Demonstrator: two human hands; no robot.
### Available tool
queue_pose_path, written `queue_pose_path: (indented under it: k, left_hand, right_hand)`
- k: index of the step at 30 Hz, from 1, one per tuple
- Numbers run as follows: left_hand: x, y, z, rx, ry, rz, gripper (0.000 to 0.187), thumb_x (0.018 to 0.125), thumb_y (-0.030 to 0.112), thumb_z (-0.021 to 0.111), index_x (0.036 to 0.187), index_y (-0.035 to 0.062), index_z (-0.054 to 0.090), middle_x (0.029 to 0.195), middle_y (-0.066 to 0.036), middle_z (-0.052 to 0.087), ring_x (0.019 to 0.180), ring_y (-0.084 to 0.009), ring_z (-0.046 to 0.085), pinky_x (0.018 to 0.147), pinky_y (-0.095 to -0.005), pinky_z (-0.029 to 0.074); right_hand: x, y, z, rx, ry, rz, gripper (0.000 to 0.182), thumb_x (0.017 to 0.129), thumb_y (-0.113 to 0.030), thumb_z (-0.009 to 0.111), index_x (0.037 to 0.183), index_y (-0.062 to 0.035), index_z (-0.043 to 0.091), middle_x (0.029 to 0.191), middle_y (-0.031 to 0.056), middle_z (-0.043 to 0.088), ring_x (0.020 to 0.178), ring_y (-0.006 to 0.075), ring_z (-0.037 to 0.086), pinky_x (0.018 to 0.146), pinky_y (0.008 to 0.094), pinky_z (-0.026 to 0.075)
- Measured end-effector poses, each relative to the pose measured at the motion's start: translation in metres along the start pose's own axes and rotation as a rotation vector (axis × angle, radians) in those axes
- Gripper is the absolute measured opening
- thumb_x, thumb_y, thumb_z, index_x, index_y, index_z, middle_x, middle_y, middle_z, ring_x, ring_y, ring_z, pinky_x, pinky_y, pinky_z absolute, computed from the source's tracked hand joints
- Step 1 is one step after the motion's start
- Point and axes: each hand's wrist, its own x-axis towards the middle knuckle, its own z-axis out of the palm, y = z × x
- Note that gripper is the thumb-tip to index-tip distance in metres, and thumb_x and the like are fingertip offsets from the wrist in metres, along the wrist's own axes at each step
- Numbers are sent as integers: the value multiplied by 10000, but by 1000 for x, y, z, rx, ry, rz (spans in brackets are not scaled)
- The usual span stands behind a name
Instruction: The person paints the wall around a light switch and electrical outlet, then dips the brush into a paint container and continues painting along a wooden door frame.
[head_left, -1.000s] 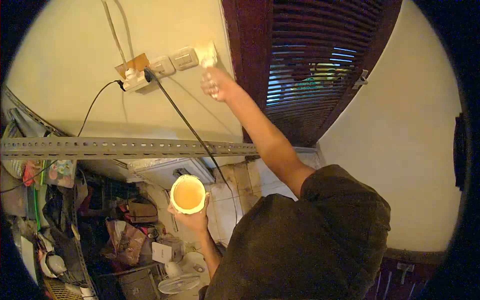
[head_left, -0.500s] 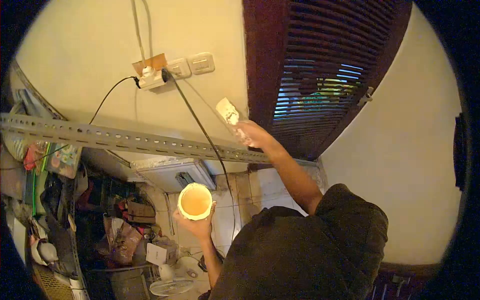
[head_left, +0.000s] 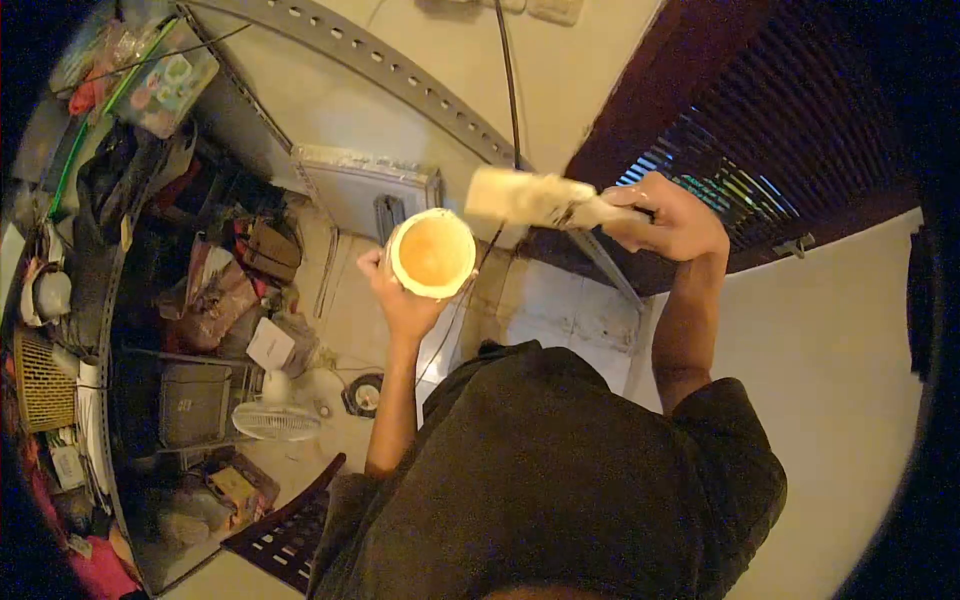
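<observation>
My left hand [head_left: 408,312] is wrapped around a pale round tub [head_left: 432,292], its open top facing me and yellowish-cream paint [head_left: 434,250] showing inside. In my right hand [head_left: 668,222] is a wide paintbrush [head_left: 535,200], gripped by the handle and held level. Its blurred bristles, coated in pale paint, point left and hang just up and to the right of the tub's rim. Paint also smears the lower part of the brush near my fingers.
A perforated metal bar [head_left: 400,75] crosses in front of the wall, with a black cable [head_left: 508,80] hanging past it. To the right is a dark louvred door [head_left: 790,130]. Cluttered shelves [head_left: 110,330] line the left; a white fan [head_left: 275,420] stands low down.
My right hand has brought the paintbrush away from the wall beside the dark frame, down toward the tub. My view has tilted down and turned, showing more floor.
</observation>
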Motion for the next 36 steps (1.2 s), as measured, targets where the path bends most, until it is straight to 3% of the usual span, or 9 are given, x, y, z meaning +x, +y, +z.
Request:
queue_pose_path:
  k: [2, 5, 10, 12, 16, 25, 30, 34, 36]
  left_hand:
    - [-4, -1, -8, 37, -18, 64, 701, 561, 404, 914, 1115, 69, 644, 1014, -62, 651, 950, -262, 430, 907, -416, 330]
    - [-16, 2, -12, 67, -10, 92, 699, 557, 394, 913, 1115, 68, 646, 1022, -52, 652, 948, -257, 446, 896, -398, 324]
    - [-32, 13, -30, 61, -10, 176, 678, 578, 368, 880, 1139, 73, 639, 1056, -57, 664, 925, -249, 503, 902, -409, 310]
    - [-40, 12, -41, 86, -33, 196, 668, 583, 361, 866, 1143, 77, 637, 1076, -59, 668, 923, -242, 518, 905, -411, 305]
    - [-49, 26, -56, 46, -77, 216, 619, 612, 332, 828, 1144, 81, 637, 1148, -61, 674, 906, -213, 562, 908, -407, 293]
    - [-67, 19, -70, 89, -179, 294, 603, 620, 319, 829, 1139, 74, 645, 1150, -59, 675, 887, -234, 550, 915, -397, 292]
    - [-79, 18, -75, 63, -99, 174, 649, 587, 370, 862, 1127, 77, 654, 1052, -35, 672, 935, -271, 455, 907, -402, 305]
    - [-76, 21, -84, 136, -115, 200, 668, 569, 399, 881, 1115, 84, 662, 1042, -36, 665, 935, -271, 420, 893, -427, 311]
    - [-76, 19, -83, 161, -127, 218, 666, 556, 389, 891, 1109, 92, 667, 1050, -34, 664, 955, -269, 404, 884, -423, 314]
  right_hand:
    - [13, -25, 12, -105, -80, -148, 162, 898, -174, 633, 872, -15, 631, 567, 72, 557, 457, 197, 541, 437, 347, 372]
    - [27, -56, 34, -602, -341, 66, 186, 830, -192, 634, 807, -8, 652, 732, 194, 657, 674, 393, 646, 588, 473, 511]
    - [36, -85, 99, -869, -258, -19, 144, 773, -139, 614, 726, -5, 639, 715, 197, 657, 700, 389, 665, 642, 473, 551]
    - [34, -90, 121, -756, -151, -312, 135, 767, -140, 630, 723, -16, 658, 731, 194, 664, 698, 360, 677, 626, 459, 552]
    - [44, -123, 164, -964, -296, -150, 104, 741, -145, 647, 730, -45, 673, 754, 174, 676, 693, 315, 687, 591, 419, 545]
    - [44, -86, 196, -947, -152, -414, 76, 684, -127, 678, 669, -52, 674, 646, 112, 661, 593, 274, 674, 552, 380, 548]
    - [42, -100, 170, -868, -335, -90, 214, 752, -236, 694, 685, -36, 660, 667, 158, 657, 635, 363, 666, 550, 445, 523]
    - [29, -80, 143, -738, -77, -258, 291, 773, -310, 700, 707, -31, 655, 688, 187, 639, 690, 389, 646, 606, 471, 507]
    - [28, -95, 125, -763, -248, 107, 334, 761, -339, 681, 786, -6, 671, 828, 240, 664, 829, 410, 653, 701, 481, 531]
